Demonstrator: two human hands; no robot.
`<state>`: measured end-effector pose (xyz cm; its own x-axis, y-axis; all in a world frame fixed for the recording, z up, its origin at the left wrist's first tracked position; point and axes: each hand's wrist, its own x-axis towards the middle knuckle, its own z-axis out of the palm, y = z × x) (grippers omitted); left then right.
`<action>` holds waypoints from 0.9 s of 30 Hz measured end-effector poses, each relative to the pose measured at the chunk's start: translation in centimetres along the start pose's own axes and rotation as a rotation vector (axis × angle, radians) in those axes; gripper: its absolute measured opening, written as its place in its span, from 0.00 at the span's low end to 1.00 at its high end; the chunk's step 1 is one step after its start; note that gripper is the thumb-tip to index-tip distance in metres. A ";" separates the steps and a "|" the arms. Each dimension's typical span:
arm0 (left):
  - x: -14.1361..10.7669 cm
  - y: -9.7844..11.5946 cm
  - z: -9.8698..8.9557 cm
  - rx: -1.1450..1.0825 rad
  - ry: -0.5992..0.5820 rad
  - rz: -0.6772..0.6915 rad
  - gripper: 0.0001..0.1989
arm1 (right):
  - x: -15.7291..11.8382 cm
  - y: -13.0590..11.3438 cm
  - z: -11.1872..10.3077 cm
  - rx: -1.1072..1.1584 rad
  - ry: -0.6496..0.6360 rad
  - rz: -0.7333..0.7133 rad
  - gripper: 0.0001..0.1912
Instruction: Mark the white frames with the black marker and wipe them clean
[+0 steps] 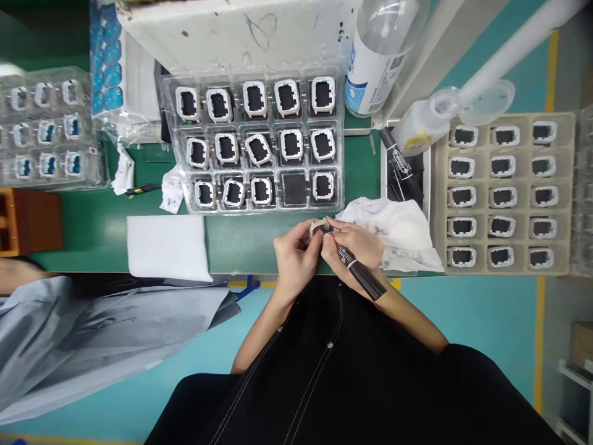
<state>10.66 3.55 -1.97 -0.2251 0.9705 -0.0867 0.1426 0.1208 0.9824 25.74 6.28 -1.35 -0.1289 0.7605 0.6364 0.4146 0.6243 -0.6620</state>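
The left hand (295, 254) holds a small white frame (317, 225) just beside the clear tray's (271, 211) near edge; it looks light, stiff and perhaps slick, best taken by the outer rim, where thumb and fingers are pinched nearly closed. Farther right, the right hand's (356, 245) fingers curl around a black marker (367, 282) slanting toward the frame, though whether they touch it I cannot tell

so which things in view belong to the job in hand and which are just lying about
Likely part of the job:
held black marker
held white frame
clear tray of similar frames
beige tray of similar frames

Apparently just lying about:
large clear bottle
brown box
flat white pad
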 end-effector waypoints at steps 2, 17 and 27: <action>0.0 0.1 0.0 0.011 -0.004 0.003 0.14 | -0.1 0.0 -0.1 -0.004 -0.029 0.034 0.08; 0.0 -0.1 0.1 -0.068 0.010 -0.021 0.14 | -0.3 0.0 0.0 0.000 -0.095 0.135 0.09; 0.4 0.2 0.1 -0.158 -0.016 -0.072 0.15 | 0.0 -0.2 -0.3 0.076 -0.077 0.146 0.10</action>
<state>10.69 4.02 -1.85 -0.2135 0.9639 -0.1588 -0.0265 0.1568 0.9873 25.92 6.13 -1.06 -0.1424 0.8537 0.5010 0.3650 0.5157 -0.7751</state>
